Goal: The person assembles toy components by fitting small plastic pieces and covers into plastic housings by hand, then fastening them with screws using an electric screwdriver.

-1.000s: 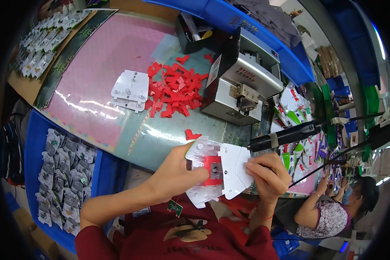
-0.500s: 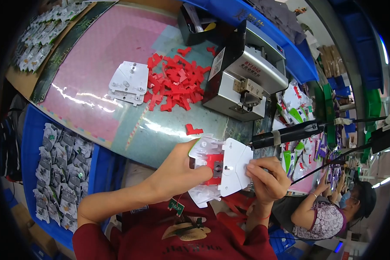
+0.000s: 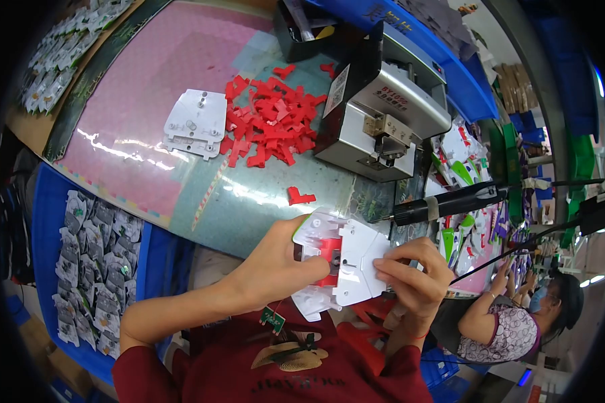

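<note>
My left hand [image 3: 286, 258] grips a translucent white housing [image 3: 310, 301], its thumb pressed on the red piece [image 3: 329, 252] inside. With its fingers pinched together, my right hand [image 3: 417, 272] holds the right edge of a white panel [image 3: 363, 262], which overlaps the right side of the housing. A small green circuit board [image 3: 272, 320] dangles below the housing on thin wires. Just above my left hand, a single red piece [image 3: 301, 196] lies on the table.
Red pieces [image 3: 272, 121] are heaped beside white panels [image 3: 196, 124]. A metal machine [image 3: 376, 114] stands behind a black screwdriver [image 3: 444, 203]. A blue bin [image 3: 47, 195] of parts is at left; another person [image 3: 517, 322] works at right.
The white panel has shifted left over the housing, covering more of the red piece. My right hand has moved slightly left with it. The view has tilted a little.
</note>
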Motion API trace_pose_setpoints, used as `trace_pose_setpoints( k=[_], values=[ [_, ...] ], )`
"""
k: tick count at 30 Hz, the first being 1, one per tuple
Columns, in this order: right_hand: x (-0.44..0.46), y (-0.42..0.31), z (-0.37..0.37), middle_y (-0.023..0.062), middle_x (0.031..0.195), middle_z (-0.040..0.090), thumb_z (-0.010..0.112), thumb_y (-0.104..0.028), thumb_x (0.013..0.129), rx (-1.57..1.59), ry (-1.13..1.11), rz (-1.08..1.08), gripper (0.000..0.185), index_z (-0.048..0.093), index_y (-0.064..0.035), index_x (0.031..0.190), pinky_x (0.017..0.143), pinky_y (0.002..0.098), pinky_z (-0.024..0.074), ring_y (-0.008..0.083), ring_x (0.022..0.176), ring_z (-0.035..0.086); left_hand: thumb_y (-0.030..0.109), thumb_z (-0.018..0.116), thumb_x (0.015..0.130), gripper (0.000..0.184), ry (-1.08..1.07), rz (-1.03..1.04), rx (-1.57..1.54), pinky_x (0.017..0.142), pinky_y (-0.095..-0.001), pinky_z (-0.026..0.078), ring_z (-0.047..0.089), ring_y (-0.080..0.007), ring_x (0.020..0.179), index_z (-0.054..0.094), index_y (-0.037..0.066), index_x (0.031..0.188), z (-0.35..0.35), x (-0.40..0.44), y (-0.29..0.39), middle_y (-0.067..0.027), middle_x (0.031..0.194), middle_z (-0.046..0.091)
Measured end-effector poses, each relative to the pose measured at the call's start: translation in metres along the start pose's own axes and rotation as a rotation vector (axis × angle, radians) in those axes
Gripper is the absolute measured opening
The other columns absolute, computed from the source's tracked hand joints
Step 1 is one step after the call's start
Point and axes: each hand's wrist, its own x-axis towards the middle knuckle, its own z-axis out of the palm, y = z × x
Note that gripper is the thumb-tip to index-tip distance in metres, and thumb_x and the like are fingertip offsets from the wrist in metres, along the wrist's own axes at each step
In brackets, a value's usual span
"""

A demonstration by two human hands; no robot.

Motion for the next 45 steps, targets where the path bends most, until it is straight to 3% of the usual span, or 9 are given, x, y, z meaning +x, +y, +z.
trace_pose_setpoints(
  k=[6,12,15,18,20,23,35,41,45],
  values=[
    [0.006,0.012,0.005,0.0028,0.074,0.055,0.075,-0.012,0.056,0.115,-0.063,0.037,0.026,0.068,-0.0105,0.081,0.056,0.0290,0.0413,0.0194,0.066,0.052,-0.003,0.049,0.068,0.034,0.051,-0.128,-0.027,0.066,-0.0258,0.046,0.055,-0.0097,0.075,0.050,-0.005,0.102,-0.006,-0.006,0.002,-0.0058,0.088,0.057],
    [0.011,0.011,0.004,0.0104,0.103,0.053,0.072,-0.026,0.061,0.107,-0.208,0.066,0.046,0.063,-0.0094,0.102,0.074,0.0345,0.0432,0.0264,0.089,0.050,-0.002,0.051,0.067,0.036,0.060,-0.149,-0.076,0.069,-0.0266,0.047,0.056,-0.0107,0.078,0.050,-0.005,0.103,-0.012,-0.008,-0.004,-0.0067,0.089,0.057],
    [0.010,0.009,0.003,0.0152,0.120,0.044,0.069,-0.035,0.062,0.192,-0.317,0.126,0.062,0.054,-0.0090,0.116,0.084,0.0380,0.0398,0.0304,0.102,0.045,-0.001,0.051,0.068,0.036,0.057,-0.095,0.022,0.069,-0.0262,0.047,0.056,-0.0102,0.078,0.050,-0.005,0.103,-0.011,-0.009,-0.004,-0.0067,0.090,0.057],
    [0.011,0.000,0.006,0.0181,0.126,0.038,0.067,-0.041,0.062,0.218,-0.367,0.123,0.073,0.045,-0.0095,0.124,0.089,0.0400,0.0367,0.0339,0.110,0.041,0.000,0.050,0.068,0.039,0.056,0.005,0.129,0.072,-0.0260,0.046,0.054,-0.0100,0.082,0.048,-0.005,0.107,-0.006,-0.011,-0.001,-0.0070,0.092,0.056],
    [0.010,-0.006,0.012,0.0190,0.128,0.035,0.068,-0.039,0.062,0.256,-0.341,0.175,0.077,0.041,-0.0095,0.127,0.092,0.0410,0.0344,0.0359,0.114,0.038,0.002,0.049,0.068,0.047,0.054,0.041,0.194,0.079,-0.0268,0.044,0.051,-0.0109,0.089,0.044,-0.005,0.114,-0.004,-0.012,0.001,-0.0083,0.097,0.055],
    [0.010,-0.009,0.017,0.0199,0.131,0.030,0.070,-0.037,0.062,0.331,-0.306,0.209,0.080,0.037,-0.0097,0.130,0.094,0.0415,0.0327,0.0376,0.117,0.035,0.002,0.048,0.068,0.049,0.013,0.173,0.353,0.080,-0.0269,0.043,0.051,-0.0112,0.089,0.042,-0.005,0.116,-0.006,-0.012,0.001,-0.0091,0.098,0.054],
    [0.006,-0.008,0.033,0.0207,0.130,0.030,0.072,-0.021,0.062,0.293,-0.203,0.177,0.077,0.037,-0.0109,0.130,0.091,0.0416,0.0360,0.0379,0.115,0.037,0.001,0.046,0.067,0.047,0.083,0.173,0.362,0.078,-0.0252,0.043,0.050,-0.0107,0.088,0.045,-0.005,0.114,-0.005,-0.008,-0.005,-0.0089,0.098,0.055],
    [0.004,-0.012,0.040,0.0206,0.128,0.032,0.071,-0.017,0.062,0.255,-0.148,0.191,0.076,0.037,-0.0110,0.130,0.090,0.0408,0.0368,0.0374,0.111,0.040,0.001,0.059,0.069,0.040,0.106,0.139,0.189,0.070,-0.0244,0.045,0.054,-0.0094,0.082,0.050,-0.003,0.108,-0.002,-0.002,-0.008,-0.0084,0.094,0.057],
    [0.001,-0.011,0.041,0.0208,0.129,0.030,0.071,-0.017,0.062,0.215,-0.118,0.222,0.075,0.037,-0.0095,0.129,0.089,0.0399,0.0377,0.0369,0.108,0.041,0.003,0.067,0.067,0.036,0.142,-0.035,0.213,0.062,-0.0239,0.046,0.056,-0.0089,0.072,0.055,-0.003,0.100,-0.008,0.009,-0.014,-0.0059,0.083,0.060]
  ],
)
